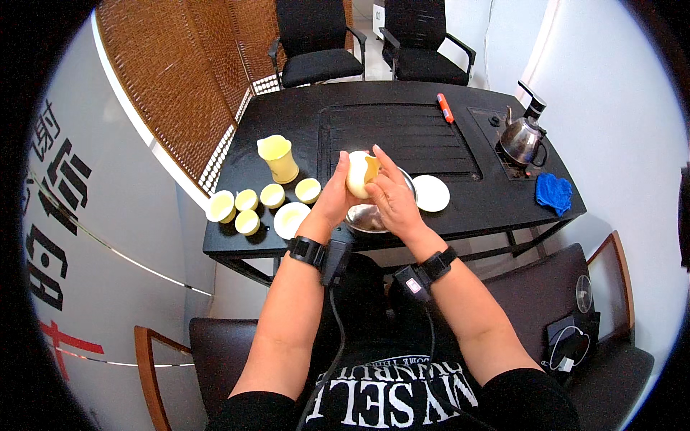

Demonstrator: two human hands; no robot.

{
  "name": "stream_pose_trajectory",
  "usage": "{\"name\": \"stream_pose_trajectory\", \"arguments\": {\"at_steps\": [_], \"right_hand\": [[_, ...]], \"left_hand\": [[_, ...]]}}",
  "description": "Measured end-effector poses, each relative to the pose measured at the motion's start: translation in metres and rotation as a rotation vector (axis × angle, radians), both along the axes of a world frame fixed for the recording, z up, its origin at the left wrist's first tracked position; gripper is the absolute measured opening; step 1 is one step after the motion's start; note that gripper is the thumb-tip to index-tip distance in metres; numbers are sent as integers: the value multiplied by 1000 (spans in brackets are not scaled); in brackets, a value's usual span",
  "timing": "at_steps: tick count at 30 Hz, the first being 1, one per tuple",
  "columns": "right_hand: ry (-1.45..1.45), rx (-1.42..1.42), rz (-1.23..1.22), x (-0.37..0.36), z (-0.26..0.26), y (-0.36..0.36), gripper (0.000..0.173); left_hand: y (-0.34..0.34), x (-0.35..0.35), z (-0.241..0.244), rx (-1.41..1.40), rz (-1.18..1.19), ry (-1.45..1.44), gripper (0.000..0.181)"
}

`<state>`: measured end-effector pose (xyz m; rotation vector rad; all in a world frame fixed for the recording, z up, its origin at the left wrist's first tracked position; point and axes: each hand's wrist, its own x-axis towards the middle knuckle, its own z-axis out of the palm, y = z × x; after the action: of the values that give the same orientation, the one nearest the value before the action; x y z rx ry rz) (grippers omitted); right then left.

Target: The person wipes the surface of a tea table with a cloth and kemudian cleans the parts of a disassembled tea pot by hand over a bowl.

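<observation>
My left hand [335, 194] and my right hand [396, 199] together hold a pale yellow ceramic vessel [358, 175], its opening tilted to the right. Under my hands, near the table's front edge, is a round stainless steel bowl [369, 220]. A white plate or lid [432, 194] lies right of the bowl. On the left stand a pale yellow pitcher [280, 160] with a wavy rim and several small cups, one of them a cup [273, 196] in front of the pitcher. A pale saucer-like dish [291, 220] sits beside my left wrist.
The black table [307, 102] has a recessed, ridged tea tray [399, 129]. An orange-red tube-like item [445, 108] lies at its back right. A metal kettle [522, 140] stands on a hob at right, a blue cloth [553, 194] before it. Cables run from both my wrists.
</observation>
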<state>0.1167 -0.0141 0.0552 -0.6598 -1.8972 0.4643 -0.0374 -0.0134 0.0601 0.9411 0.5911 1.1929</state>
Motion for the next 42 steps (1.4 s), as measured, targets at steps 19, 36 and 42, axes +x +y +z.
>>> {"name": "stream_pose_trajectory", "arguments": {"at_steps": [19, 36, 42], "right_hand": [[404, -706, 133, 2, -1, 6, 42], [-57, -52, 10, -1, 4, -6, 24], [-64, -188, 71, 0, 4, -3, 24]], "left_hand": [[-16, 15, -3, 628, 370, 766, 59], [8, 8, -7, -79, 107, 162, 55], [3, 9, -5, 70, 200, 152, 42]]}}
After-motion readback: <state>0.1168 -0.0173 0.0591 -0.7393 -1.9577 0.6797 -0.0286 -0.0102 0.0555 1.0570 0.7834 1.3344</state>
